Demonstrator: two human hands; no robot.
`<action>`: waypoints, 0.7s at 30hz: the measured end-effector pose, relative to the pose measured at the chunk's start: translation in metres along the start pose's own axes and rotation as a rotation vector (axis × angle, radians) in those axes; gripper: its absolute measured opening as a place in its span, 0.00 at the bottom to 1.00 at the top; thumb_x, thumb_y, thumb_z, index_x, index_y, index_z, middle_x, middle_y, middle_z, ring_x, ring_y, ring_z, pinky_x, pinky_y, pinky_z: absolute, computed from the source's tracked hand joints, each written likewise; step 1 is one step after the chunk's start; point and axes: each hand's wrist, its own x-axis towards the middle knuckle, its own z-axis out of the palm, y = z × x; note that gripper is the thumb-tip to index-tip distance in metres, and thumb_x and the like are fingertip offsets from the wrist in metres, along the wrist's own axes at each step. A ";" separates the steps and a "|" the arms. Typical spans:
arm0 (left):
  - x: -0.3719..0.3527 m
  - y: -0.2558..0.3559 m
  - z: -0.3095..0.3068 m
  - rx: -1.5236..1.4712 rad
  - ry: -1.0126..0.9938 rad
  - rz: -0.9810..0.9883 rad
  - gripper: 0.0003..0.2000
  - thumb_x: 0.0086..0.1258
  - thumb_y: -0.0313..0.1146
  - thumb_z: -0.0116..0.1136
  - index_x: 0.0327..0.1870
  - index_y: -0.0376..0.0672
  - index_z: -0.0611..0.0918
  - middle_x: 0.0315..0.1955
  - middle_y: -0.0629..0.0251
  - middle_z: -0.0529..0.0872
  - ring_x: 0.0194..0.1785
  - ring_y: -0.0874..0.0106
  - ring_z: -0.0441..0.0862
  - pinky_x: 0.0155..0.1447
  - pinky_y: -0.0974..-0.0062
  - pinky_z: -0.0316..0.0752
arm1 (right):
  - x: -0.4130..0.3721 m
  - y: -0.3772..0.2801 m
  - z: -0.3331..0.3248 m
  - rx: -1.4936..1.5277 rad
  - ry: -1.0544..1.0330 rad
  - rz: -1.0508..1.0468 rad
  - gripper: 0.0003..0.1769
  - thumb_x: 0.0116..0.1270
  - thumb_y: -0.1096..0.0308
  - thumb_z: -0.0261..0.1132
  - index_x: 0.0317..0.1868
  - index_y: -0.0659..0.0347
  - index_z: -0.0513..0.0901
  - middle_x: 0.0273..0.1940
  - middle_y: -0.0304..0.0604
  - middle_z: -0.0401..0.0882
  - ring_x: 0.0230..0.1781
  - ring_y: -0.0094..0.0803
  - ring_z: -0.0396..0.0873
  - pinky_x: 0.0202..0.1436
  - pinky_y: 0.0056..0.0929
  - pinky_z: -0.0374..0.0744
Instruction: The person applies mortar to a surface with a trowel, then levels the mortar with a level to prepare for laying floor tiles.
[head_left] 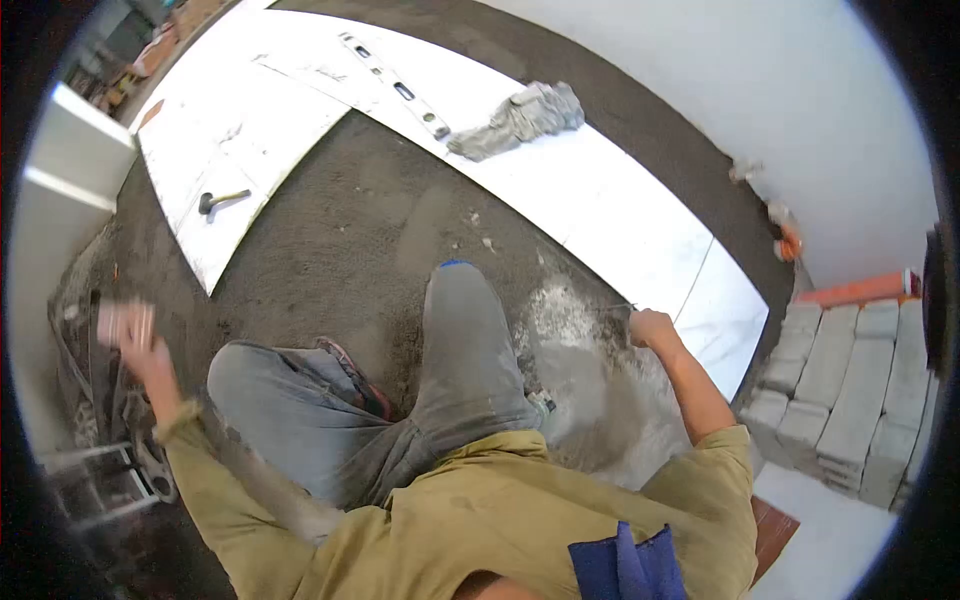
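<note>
My right hand (652,328) is closed round the handle of a trowel (614,307), seen nearly edge-on. Its thin blade points left over pale powder (565,310) on the mortar bed, beside the edge of the white marbled tiles (650,240). Out to the left, my left hand (133,335) is raised over the dark floor and smeared by motion. Its fingers are too blurred to read, and I cannot make out anything in it.
A spirit level (395,85) and a crumpled grey cloth (525,120) lie on the far tiles. On the left tiles rests a mallet (224,201). Grey blocks (850,370) are stacked at right, an orange roll (860,290) on top. A metal frame (100,485) stands lower left.
</note>
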 end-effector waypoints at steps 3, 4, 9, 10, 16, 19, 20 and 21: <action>-0.056 0.016 0.164 -0.173 -0.183 -0.042 0.19 0.79 0.33 0.47 0.63 0.30 0.73 0.57 0.49 0.81 0.56 0.59 0.83 0.59 0.64 0.82 | 0.013 0.003 -0.045 -0.129 0.029 -0.083 0.16 0.57 0.66 0.65 0.45 0.63 0.86 0.42 0.57 0.87 0.42 0.47 0.87 0.43 0.44 0.85; -0.094 0.025 0.223 -0.169 -0.185 -0.069 0.20 0.78 0.34 0.48 0.64 0.29 0.72 0.55 0.48 0.81 0.54 0.59 0.84 0.56 0.67 0.84 | 0.007 -0.003 -0.079 0.076 0.022 -0.065 0.18 0.58 0.64 0.66 0.47 0.63 0.84 0.41 0.56 0.86 0.39 0.43 0.87 0.40 0.41 0.85; -0.178 -0.025 0.312 -0.309 -0.491 -0.316 0.20 0.77 0.34 0.50 0.64 0.33 0.70 0.49 0.50 0.83 0.45 0.68 0.85 0.45 0.75 0.86 | 0.066 -0.069 -0.158 0.541 0.385 -0.301 0.29 0.63 0.58 0.64 0.63 0.63 0.74 0.43 0.60 0.85 0.35 0.48 0.86 0.43 0.43 0.82; -0.193 -0.030 0.312 -0.256 -0.599 -0.377 0.20 0.76 0.35 0.50 0.64 0.33 0.70 0.49 0.51 0.83 0.47 0.68 0.85 0.47 0.74 0.85 | 0.062 -0.096 -0.195 0.536 0.309 -0.225 0.26 0.63 0.60 0.62 0.59 0.65 0.75 0.43 0.62 0.84 0.37 0.50 0.86 0.45 0.44 0.82; -0.259 0.001 0.306 -0.001 -0.468 -0.624 0.25 0.74 0.40 0.53 0.67 0.34 0.69 0.51 0.54 0.82 0.56 0.65 0.83 0.56 0.68 0.80 | 0.276 -0.159 -0.240 0.374 0.547 -0.009 0.19 0.63 0.70 0.56 0.54 0.65 0.76 0.47 0.61 0.84 0.49 0.53 0.84 0.54 0.49 0.82; -0.264 0.017 0.294 -0.036 -0.448 -0.556 0.26 0.72 0.41 0.55 0.67 0.35 0.70 0.51 0.55 0.82 0.57 0.65 0.82 0.56 0.69 0.78 | 0.297 -0.158 -0.234 0.137 0.560 -0.065 0.20 0.69 0.67 0.55 0.59 0.64 0.73 0.54 0.63 0.81 0.53 0.54 0.83 0.54 0.48 0.81; -0.252 0.014 0.288 -0.056 -0.402 -0.629 0.26 0.72 0.42 0.56 0.66 0.36 0.71 0.51 0.56 0.83 0.57 0.66 0.82 0.57 0.67 0.77 | 0.293 -0.156 -0.229 0.131 0.574 -0.042 0.19 0.69 0.67 0.55 0.58 0.63 0.74 0.53 0.63 0.81 0.53 0.54 0.83 0.54 0.49 0.81; -0.245 0.013 0.281 -0.050 -0.385 -0.641 0.26 0.72 0.42 0.56 0.66 0.36 0.71 0.51 0.56 0.83 0.57 0.66 0.82 0.57 0.67 0.77 | 0.284 -0.148 -0.216 0.122 0.570 -0.007 0.18 0.69 0.67 0.54 0.58 0.62 0.74 0.53 0.63 0.81 0.53 0.55 0.83 0.53 0.49 0.81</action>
